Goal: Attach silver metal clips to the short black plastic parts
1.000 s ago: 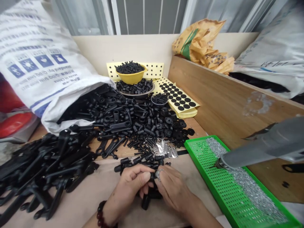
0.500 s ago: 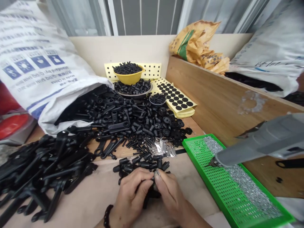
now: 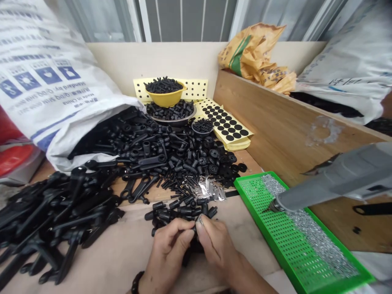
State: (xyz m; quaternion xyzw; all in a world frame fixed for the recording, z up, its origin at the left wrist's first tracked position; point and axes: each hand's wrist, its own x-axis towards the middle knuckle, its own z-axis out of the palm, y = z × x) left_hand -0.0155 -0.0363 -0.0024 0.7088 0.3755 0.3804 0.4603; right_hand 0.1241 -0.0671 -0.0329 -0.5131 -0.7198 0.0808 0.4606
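My left hand (image 3: 171,251) and my right hand (image 3: 216,243) meet at the front middle of the table, thumbs and index fingers pinched closed. Between the fingertips is a small black plastic part, mostly hidden by the fingers. More black plastic (image 3: 196,247) shows beneath the hands; its shape is unclear. Just beyond the fingers lies a heap of short black cylindrical plastic pieces (image 3: 183,212). Behind that are thin silver metal clips (image 3: 208,188) and small black pins (image 3: 173,183).
On the right, a green perforated tray (image 3: 260,237) holds many small silver screws, with a grey power screwdriver (image 3: 321,183) over it. Long black handle-like parts (image 3: 61,220) pile up at left. A white sack (image 3: 70,94) spills black parts. Behind stand a yellow bowl (image 3: 165,99) and sticker sheets (image 3: 235,143).
My hands stay together at nearly the same spot, with the fingertips slightly shifted to the left. The whole view has moved a little.
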